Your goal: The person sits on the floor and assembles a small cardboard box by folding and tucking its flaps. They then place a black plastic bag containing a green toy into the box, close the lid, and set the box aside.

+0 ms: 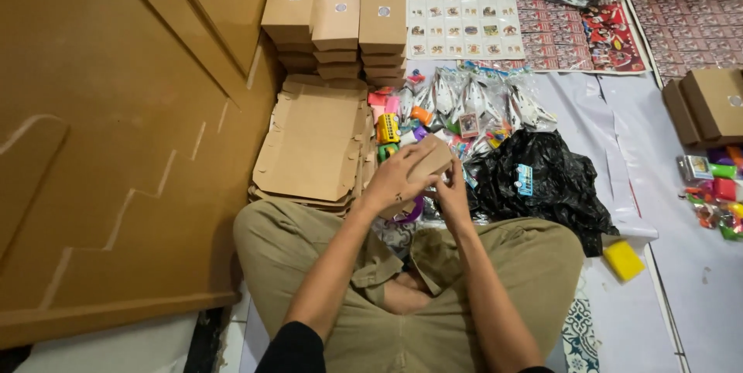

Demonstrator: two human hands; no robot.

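Small brown cardboard box (428, 162), matt, flat-sided, rectangular: held above the lap, over crossed legs in khaki trousers (495, 265); long axis tilted, running from lower left up to upper right.

Left hand (395, 179): closed around the box's near and left side, fingers wrapped over the top face.

Right hand (452, 189): fingers pinched at the box's lower right corner; exact grip not clear.

Stack of flat, unfolded brown cardboard blanks (313, 145): on the floor just left of the hands, die-cut edges, dull surface.

Stacks of folded brown cardboard boxes (337, 21): beyond the blanks, three columns, each top with a small round silvery sticker.

Heap of small bright plastic toys and clear glossy sachets (457, 110): directly beyond the hands.

Crumpled black plastic bag (542, 179): shiny, wrinkled, just right of the hands.

Yellow rectangular block (623, 260): beside the right knee, on white sheeting (658, 164).

Printed sticker sheets (464, 13): flat, at the far edge.

Large brown board (116, 148): left side, smooth, stepped pale lines.
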